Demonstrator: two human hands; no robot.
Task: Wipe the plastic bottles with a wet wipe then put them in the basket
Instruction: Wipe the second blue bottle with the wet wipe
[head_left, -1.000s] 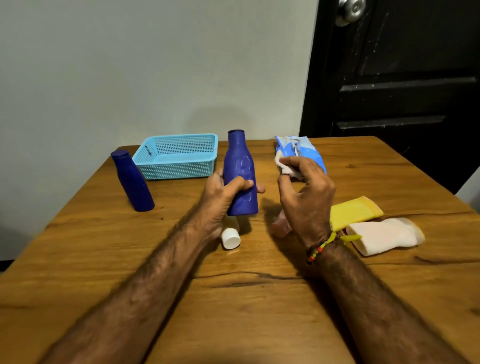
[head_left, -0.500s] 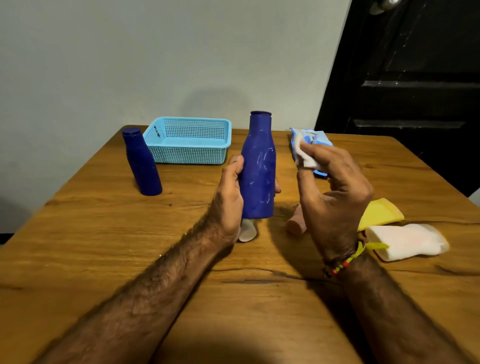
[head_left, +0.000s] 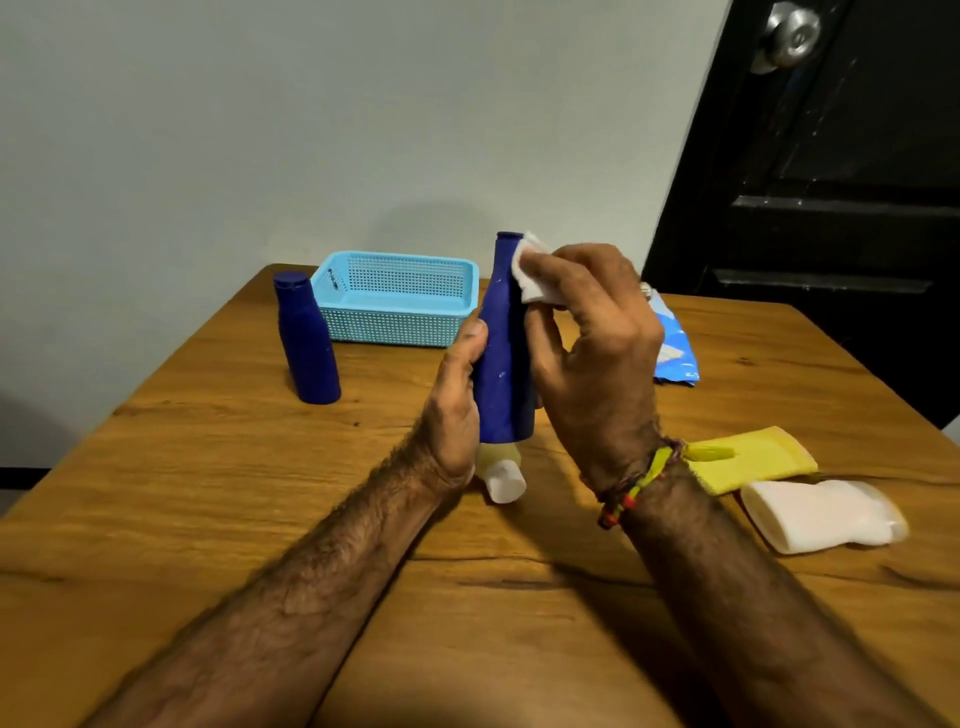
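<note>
Left hand: the left hand (head_left: 457, 415) grips the lower body of a dark blue bottle (head_left: 504, 364) and holds it upright above the table, with the thumb on the near side and the fingers curled behind.
Right hand: the right hand (head_left: 597, 353) pinches a white wet wipe (head_left: 535, 275) between the fingers and the thumb and presses it on the neck of the held bottle, just under the cap.
Held bottle: it stands straight in the air between the two hands, and its bottom is over a small bottle that lies on the table.
Small bottle: a pale yellowish bottle with a white cap (head_left: 501, 475) lies on its side, partly hidden behind the left wrist.
Second blue bottle: another dark blue bottle (head_left: 306, 340) stands upright on the table, just beside the left end of the basket.
Basket: a light blue plastic basket (head_left: 400, 299) with small holes sits at the far side of the table, near the wall; I see no bottle inside it.
Lying bottles at the right: a yellow bottle (head_left: 748, 457) and a white bottle (head_left: 821, 514) lie on their sides, close to each other, beside the right forearm.
Wipe pack: a blue and white pack (head_left: 672, 345) lies behind the right hand, partly covered by it.
Count: five bottles in view (two blue, one yellow, one white, one pale with a white cap), one basket, one pack, one wipe.
Table: a brown wooden table (head_left: 208, 493) carries all of it.
Wrist: a coloured thread band (head_left: 639, 483) is around the right wrist.
Background: a black door (head_left: 831, 208) with a metal knob (head_left: 789, 34).
</note>
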